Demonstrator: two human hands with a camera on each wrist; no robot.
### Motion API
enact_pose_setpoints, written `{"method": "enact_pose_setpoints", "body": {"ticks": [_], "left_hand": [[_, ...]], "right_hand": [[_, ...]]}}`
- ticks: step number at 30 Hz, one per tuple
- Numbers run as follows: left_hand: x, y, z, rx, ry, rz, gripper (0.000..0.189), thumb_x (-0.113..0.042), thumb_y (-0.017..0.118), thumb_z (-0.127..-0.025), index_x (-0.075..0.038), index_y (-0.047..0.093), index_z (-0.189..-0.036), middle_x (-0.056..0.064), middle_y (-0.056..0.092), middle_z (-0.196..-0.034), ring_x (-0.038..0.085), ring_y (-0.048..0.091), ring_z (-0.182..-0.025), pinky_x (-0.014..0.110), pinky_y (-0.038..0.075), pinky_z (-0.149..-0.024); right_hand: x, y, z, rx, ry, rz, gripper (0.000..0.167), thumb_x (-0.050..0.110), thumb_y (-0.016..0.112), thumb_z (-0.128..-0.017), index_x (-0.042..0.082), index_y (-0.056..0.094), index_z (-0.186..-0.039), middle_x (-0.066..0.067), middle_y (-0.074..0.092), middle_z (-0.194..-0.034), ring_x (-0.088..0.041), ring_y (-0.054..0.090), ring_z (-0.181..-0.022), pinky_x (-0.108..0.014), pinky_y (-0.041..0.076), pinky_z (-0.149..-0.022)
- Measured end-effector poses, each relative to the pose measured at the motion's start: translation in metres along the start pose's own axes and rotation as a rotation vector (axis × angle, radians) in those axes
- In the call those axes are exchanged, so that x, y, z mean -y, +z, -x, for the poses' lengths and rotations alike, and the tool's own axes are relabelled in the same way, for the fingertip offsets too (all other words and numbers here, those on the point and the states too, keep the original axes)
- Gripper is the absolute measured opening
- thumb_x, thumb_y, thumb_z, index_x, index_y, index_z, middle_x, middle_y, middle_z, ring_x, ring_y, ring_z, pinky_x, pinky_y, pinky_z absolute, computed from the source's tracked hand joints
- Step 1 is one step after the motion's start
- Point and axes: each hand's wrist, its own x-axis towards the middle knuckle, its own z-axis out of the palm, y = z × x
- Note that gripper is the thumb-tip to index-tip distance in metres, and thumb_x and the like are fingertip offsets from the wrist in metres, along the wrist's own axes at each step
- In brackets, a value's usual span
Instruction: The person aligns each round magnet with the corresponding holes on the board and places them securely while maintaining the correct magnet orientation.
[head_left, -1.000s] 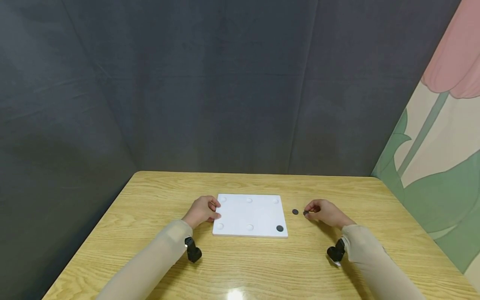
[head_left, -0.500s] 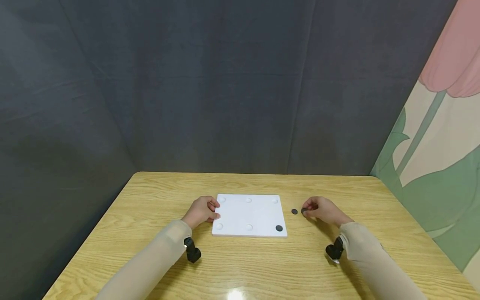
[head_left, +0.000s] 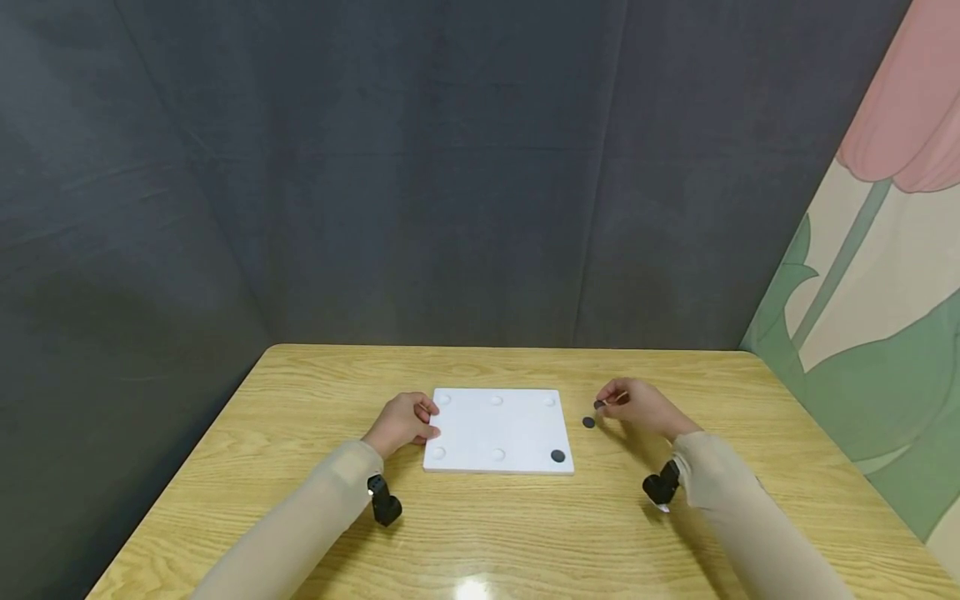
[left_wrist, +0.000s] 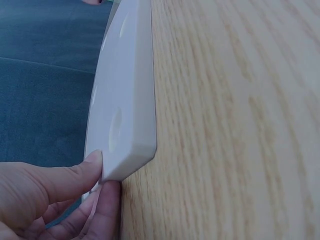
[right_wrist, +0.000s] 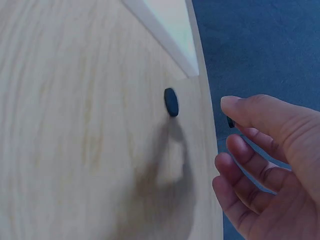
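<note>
Left hand point(head_left: 405, 418) gripping white board point(head_left: 495, 429) at left edge, right hand point(head_left: 639, 407) right of board, pinching black disc point(head_left: 599, 405)

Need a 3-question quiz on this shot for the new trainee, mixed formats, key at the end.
1. Multiple choice. What does the right hand hold?
A) a pen
B) a small black disc
C) a cup

2. True or false: the left hand grips the white board at its left edge, as seen in the head view.

3. Count. How many discs sit in the hollows of the board?

Key:
1. B
2. True
3. One: the corner disc, at the near right of the board.
</note>
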Motion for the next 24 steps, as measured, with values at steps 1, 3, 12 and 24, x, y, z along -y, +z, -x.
{"method": "enact_pose_setpoints", "body": {"ticks": [1,3,12,24], "left_hand": [[0.000,0.000,0.000,0.000,-0.002,0.003,0.026,0.006,0.075,-0.078,-0.001,0.064,-0.101,0.009,0.052,-0.086,0.018,0.055,-0.070,0.029,0.056,-0.063],[0.000,0.000,0.000,0.002,-0.003,0.005,0.026,0.006,0.075,-0.078,-0.001,0.064,-0.101,0.009,0.052,-0.086,0.018,0.055,-0.070,0.028,0.056,-0.063],[0.000,0.000,0.001,0.006,0.004,0.005,0.025,0.006,0.075,-0.079,-0.001,0.064,-0.101,0.008,0.052,-0.084,0.018,0.055,-0.069,0.028,0.056,-0.062],[-0.001,0.001,0.003,0.007,0.000,0.006,0.026,0.006,0.075,-0.079,-0.001,0.064,-0.101,0.008,0.052,-0.085,0.018,0.056,-0.070,0.029,0.056,-0.063]], "right_hand": [[0.002,0.000,-0.001,0.002,-0.005,0.006,0.013,0.010,0.069,-0.088,0.001,0.065,-0.098,-0.007,0.065,-0.092,-0.017,0.058,-0.085,-0.026,0.048,-0.074],[0.006,0.000,-0.003,0.006,-0.009,0.012,0.014,0.011,0.068,-0.089,0.001,0.065,-0.099,-0.008,0.065,-0.093,-0.017,0.058,-0.085,-0.027,0.048,-0.074],[0.022,0.001,-0.015,-0.002,-0.030,0.025,0.013,0.010,0.068,-0.089,0.003,0.066,-0.099,-0.008,0.065,-0.095,-0.019,0.059,-0.086,-0.031,0.048,-0.076],[0.045,0.009,-0.027,0.006,0.001,0.017,0.014,0.013,0.070,-0.088,0.005,0.066,-0.099,-0.007,0.063,-0.096,-0.019,0.058,-0.087,-0.029,0.047,-0.075]]}}
